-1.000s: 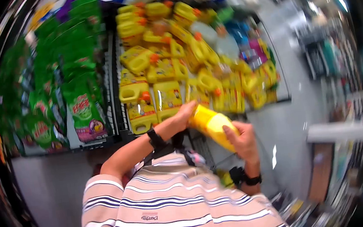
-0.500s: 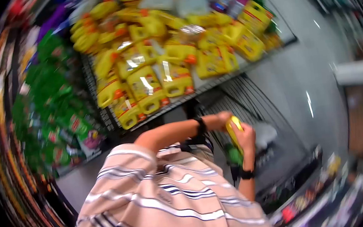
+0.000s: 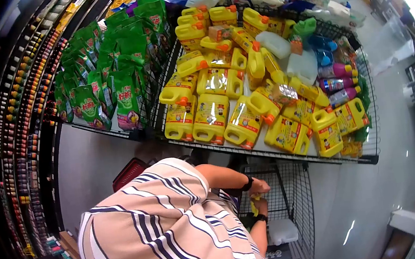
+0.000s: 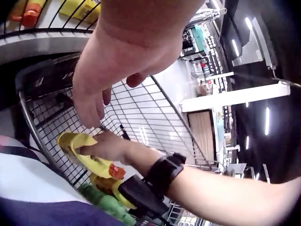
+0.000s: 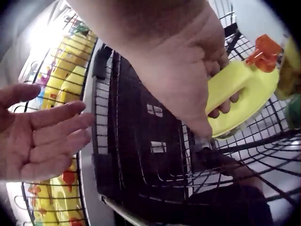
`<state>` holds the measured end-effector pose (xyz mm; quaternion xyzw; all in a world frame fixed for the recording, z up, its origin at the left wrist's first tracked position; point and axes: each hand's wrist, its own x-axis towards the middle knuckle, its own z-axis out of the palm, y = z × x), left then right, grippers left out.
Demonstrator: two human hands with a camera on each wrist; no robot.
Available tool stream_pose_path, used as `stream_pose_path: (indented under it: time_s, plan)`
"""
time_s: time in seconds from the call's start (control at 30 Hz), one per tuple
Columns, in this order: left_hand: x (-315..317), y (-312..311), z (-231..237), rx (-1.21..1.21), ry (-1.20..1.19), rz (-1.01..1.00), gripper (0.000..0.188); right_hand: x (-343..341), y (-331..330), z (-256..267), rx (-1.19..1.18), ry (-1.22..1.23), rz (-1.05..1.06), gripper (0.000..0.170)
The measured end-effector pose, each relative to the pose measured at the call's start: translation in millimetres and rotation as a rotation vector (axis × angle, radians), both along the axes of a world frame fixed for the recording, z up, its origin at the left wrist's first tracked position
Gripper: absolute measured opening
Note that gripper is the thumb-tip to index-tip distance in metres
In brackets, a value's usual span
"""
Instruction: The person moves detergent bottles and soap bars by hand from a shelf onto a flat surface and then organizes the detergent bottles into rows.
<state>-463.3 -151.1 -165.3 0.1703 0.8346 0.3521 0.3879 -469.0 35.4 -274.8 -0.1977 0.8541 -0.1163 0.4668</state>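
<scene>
My right hand (image 5: 188, 80) grips the handle of a yellow jug (image 5: 244, 101) with an orange cap, down inside a wire shopping cart (image 4: 160, 106). The fingers pass through the handle opening. My left hand (image 5: 47, 139) is spread beside it with nothing in it, its fingers extended in the right wrist view. In the left wrist view that hand hangs above the yellow jug, apart from it. Beneath the held jug lie another yellow jug (image 4: 106, 184) and a green bottle (image 4: 106, 205). A whitish translucent container (image 3: 282, 231) also sits in the cart.
A wire-edged display stand beyond the cart holds several yellow jugs (image 3: 211, 116), purple bottles (image 3: 337, 70) and pale jugs (image 3: 302, 67). Green bags (image 3: 128, 95) stand to its left. A red basket (image 3: 129, 174) is on the floor, and tall shelves line the far left.
The yellow jug, held between both hands earlier, has moved down into the cart. The left hand has let go of it; the right still holds it. The head view has turned and shifted.
</scene>
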Motion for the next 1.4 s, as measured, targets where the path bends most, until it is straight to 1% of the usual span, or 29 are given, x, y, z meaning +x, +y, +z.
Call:
stream_pose_path:
  time_s: [0.07,0.1,0.13,0.2,0.23,0.27,0.3,0.33,0.4,0.43,0.47,0.5,0.53,0.57,0.63,0.7,0.73,0.8,0.83,0.87,0.9,0.97,1.0,1.07,1.13,1.27,1.33,1.37,1.4]
  plan:
    - [-2,-8,32,0.194,-0.275,0.455,0.031,-3,1,9,0.029,0.039,0.017,0.06]
    - [-1,-6,18,0.389,-0.327,0.694,0.037,-4,-1,17,0.058,0.068,0.017,0.059]
    - [-5,-14,35,0.401,-0.308,0.718,0.037,-1,1,23,-0.04,0.212,-0.028,0.056]
    - [-10,-32,71,0.599,-0.492,1.002,0.034,-14,-11,43,-0.159,0.323,-0.112,0.047]
    - [-8,-47,80,0.629,-0.402,1.035,0.033,-24,-21,65,-0.157,0.33,-0.079,0.047]
    - [-5,-61,68,0.648,-0.235,1.028,0.034,-33,-34,92,-0.296,0.397,-0.106,0.043]
    - [2,-81,77,0.561,-0.092,1.062,0.035,-40,-51,122,-0.44,0.457,-0.134,0.039]
    - [15,-105,88,0.257,0.228,0.949,0.037,-51,-73,161,-0.407,0.226,-0.093,0.036]
    - [43,-145,108,0.408,0.118,1.194,0.035,-63,-125,233,-0.39,-0.147,0.123,0.037]
    - [57,-162,101,0.583,0.044,1.304,0.035,-61,-150,256,-0.441,-0.199,0.201,0.037]
    - [74,-178,103,0.607,0.04,1.415,0.035,-55,-177,277,-0.545,-0.252,0.254,0.035]
    - [90,-193,97,0.677,0.048,1.529,0.036,-48,-203,289,-0.572,-0.205,0.319,0.032]
    - [109,-208,107,0.603,-0.026,1.631,0.036,-43,-230,292,-0.601,-0.18,0.396,0.031]
    - [125,-222,96,0.412,0.13,1.676,0.037,-34,-260,297,-0.621,-0.179,0.477,0.031]
    - [159,-245,115,0.126,0.143,1.751,0.037,-12,-315,273,-0.703,-0.217,0.535,0.031]
    - [187,-260,73,-0.293,0.416,1.759,0.034,15,-368,235,-0.747,-0.219,0.681,0.029]
    - [199,-260,88,-0.36,0.272,1.787,0.033,28,-389,211,-0.707,-0.177,0.763,0.03]
    - [224,-257,96,-0.505,0.206,1.655,0.028,39,-419,142,-0.503,-0.115,1.028,0.04]
    - [235,-254,72,-0.493,0.314,1.67,0.027,48,-425,141,-0.348,-0.091,1.123,0.045]
    - [238,-255,81,-0.503,-0.072,1.468,0.027,48,-428,134,-0.268,-0.13,1.112,0.047]
    - [233,-259,61,-0.503,-0.1,1.382,0.027,49,-432,128,-0.189,-0.165,1.1,0.049]
    - [231,-256,54,-0.433,-0.021,1.507,0.028,63,-439,149,-0.093,-0.025,1.207,0.049]
    - [229,-255,54,-0.422,0.028,1.54,0.029,55,-441,106,-0.183,-0.114,1.324,0.051]
    - [229,-254,65,-0.388,0.01,1.559,0.03,56,-431,102,-0.136,-0.146,1.313,0.051]
    - [228,-257,58,-0.353,-0.033,1.495,0.03,59,-424,94,-0.113,-0.153,1.293,0.051]
    - [226,-261,50,-0.309,-0.064,1.499,0.029,67,-421,90,-0.071,-0.152,1.272,0.052]
    - [226,-263,48,-0.245,-0.047,1.426,0.04,70,-422,95,-0.058,-0.16,1.263,0.052]
    - [225,-263,47,-0.244,-0.042,1.416,0.04,70,-424,99,-0.05,-0.15,1.247,0.052]
    - [226,-262,52,-0.203,0.021,1.571,0.048,71,-425,107,-0.042,-0.134,1.22,0.052]
